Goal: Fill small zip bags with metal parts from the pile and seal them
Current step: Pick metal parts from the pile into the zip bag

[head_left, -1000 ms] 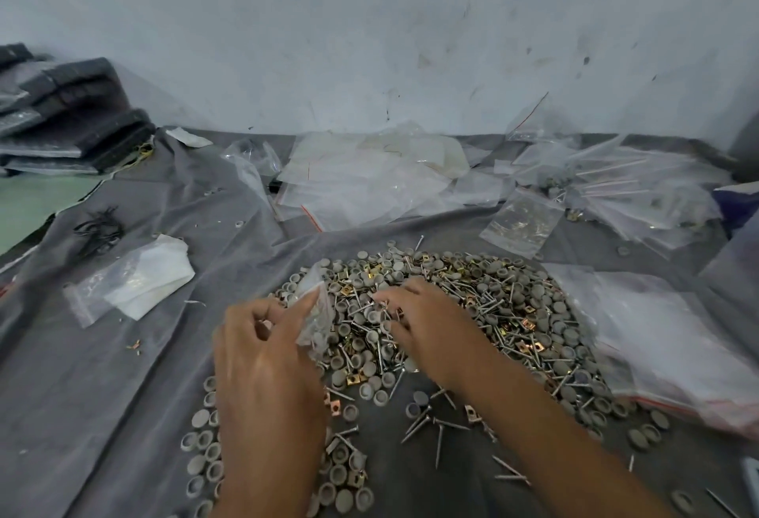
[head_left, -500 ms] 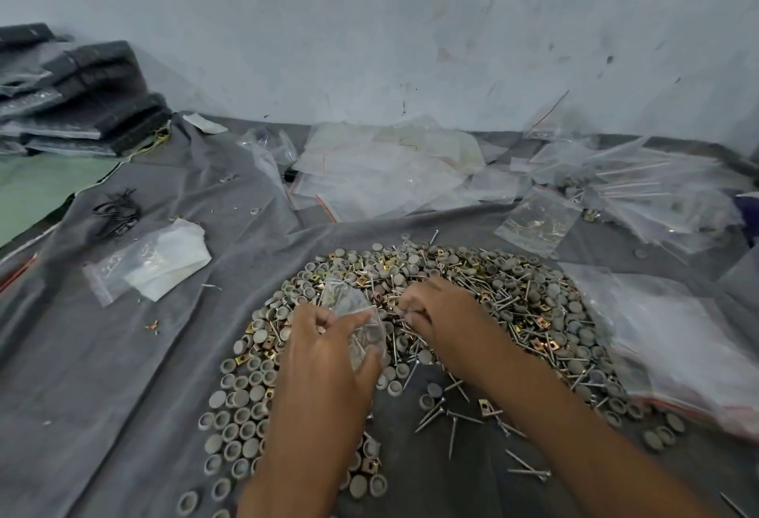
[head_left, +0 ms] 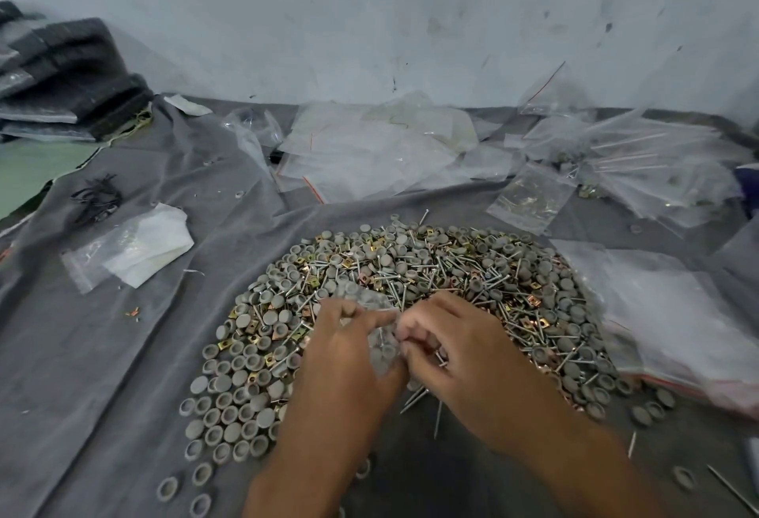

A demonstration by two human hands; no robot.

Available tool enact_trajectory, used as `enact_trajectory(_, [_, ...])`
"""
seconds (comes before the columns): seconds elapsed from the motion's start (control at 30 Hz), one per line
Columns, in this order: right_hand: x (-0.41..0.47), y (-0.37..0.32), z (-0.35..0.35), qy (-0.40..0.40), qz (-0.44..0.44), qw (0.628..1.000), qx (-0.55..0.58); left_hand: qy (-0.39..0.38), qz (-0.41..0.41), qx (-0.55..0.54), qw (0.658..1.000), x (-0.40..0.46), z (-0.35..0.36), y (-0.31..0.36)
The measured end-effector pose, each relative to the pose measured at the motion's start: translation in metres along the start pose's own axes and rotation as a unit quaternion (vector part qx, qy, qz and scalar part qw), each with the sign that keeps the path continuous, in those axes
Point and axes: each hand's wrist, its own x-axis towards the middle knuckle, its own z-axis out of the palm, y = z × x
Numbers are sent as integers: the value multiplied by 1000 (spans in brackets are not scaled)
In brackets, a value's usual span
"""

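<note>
Both hands now meet at lower centre of the frame, over the near edge of the pile. The right hand [head_left: 456,347], which half a second ago was still spread on the parts further right, has come across to the left hand [head_left: 349,347]; its fingers are curled in, tips at the mouth of the small zip bag [head_left: 380,339], and a thin nail or two appears pinched between them, though blur hides the exact hold. The left hand grips the bag between thumb and fingers, as it did in both earlier frames, but the bag has dropped lower and now sits between the two hands. Reading: picking has given way to loading, so parts are likely going into this bag; sealing not yet begun. The bag itself is clear, crumpled plastic, mouth turned toward the right hand, with grey round caps showing through its lower half. Zip strip cannot be made out. Around the hands lies the pile of metal parts [head_left: 410,283]: grey caps, thin nails, brass-coloured square clips, on a grey cloth [head_left: 123,353]. At right centre lies a flat stack of empty bags [head_left: 677,320]. More bags, some loaded, lie in the upper right [head_left: 640,164]. Loose clear bags sit upper centre [head_left: 369,152]. A white packet [head_left: 135,246] is at left.
</note>
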Motion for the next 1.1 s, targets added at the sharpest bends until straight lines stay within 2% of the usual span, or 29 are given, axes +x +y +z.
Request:
enact_trajectory(0.1, [-3, 4, 1, 2, 15, 1000, -25, 10, 2, -5, 1000, 1, 2, 1])
enact_trajectory(0.3, [-2, 2, -10, 88, -21, 995, 35, 15, 7, -24, 1000, 1, 1, 1])
enact_trajectory(0.53, [-1, 0, 0, 54, -14, 998, 15, 14, 18, -31, 999, 0, 1, 4])
enact_trajectory(0.7, [1, 2, -10, 124, -19, 992, 35, 20, 11, -41, 999, 1, -2, 4])
enact_trajectory(0.83, [-1, 1, -5, 28, -20, 999, 20, 18, 14, -48, 999, 1, -3, 5])
enact_trajectory(0.9, [0, 6, -7, 36, -3, 998, 46, 15, 7, -44, 999, 1, -5, 3])
enact_trajectory(0.97, [2, 17, -17, 97, 36, 991, 85, 19, -8, -33, 999, 2, -9, -1])
enact_trajectory(1.03, [6, 35, -26, 149, 88, 983, 62, 35, -15, -25, 999, 3, -14, -6])
enact_trajectory(1.1, [13, 52, -26, 147, 134, 980, 4, 45, -24, -28, 998, 4, -19, -9])
